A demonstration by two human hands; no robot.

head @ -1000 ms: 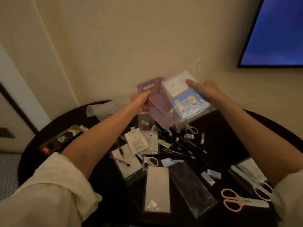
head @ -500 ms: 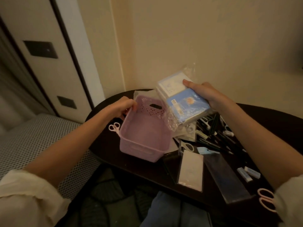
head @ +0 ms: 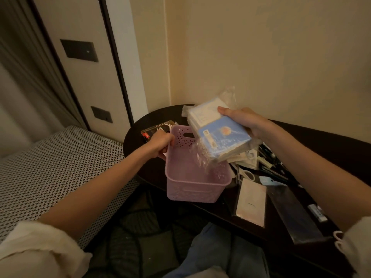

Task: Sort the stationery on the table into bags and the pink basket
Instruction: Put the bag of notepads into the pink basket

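Observation:
The pink basket (head: 192, 185) sits at the near-left edge of the dark round table (head: 313, 137), its front overhanging the rim. My left hand (head: 161, 143) grips the basket's left rim. My right hand (head: 244, 121) holds a clear plastic bag (head: 218, 137) with a blue and a white notepad inside, tilted above the basket's right side. The basket's inside looks bare.
Right of the basket lie a flat pale packet (head: 251, 201), an empty clear sleeve (head: 291, 213), white scissors (head: 246, 174), dark pens (head: 271, 163) and small erasers (head: 317, 212). A black boxed item (head: 156, 128) lies behind the basket. A woven-pattern seat (head: 50, 171) stands at left.
The basket came down from the air onto the table's left edge and slid nearer. My view swung left. The bag of notepads stayed in my right hand, now over the basket.

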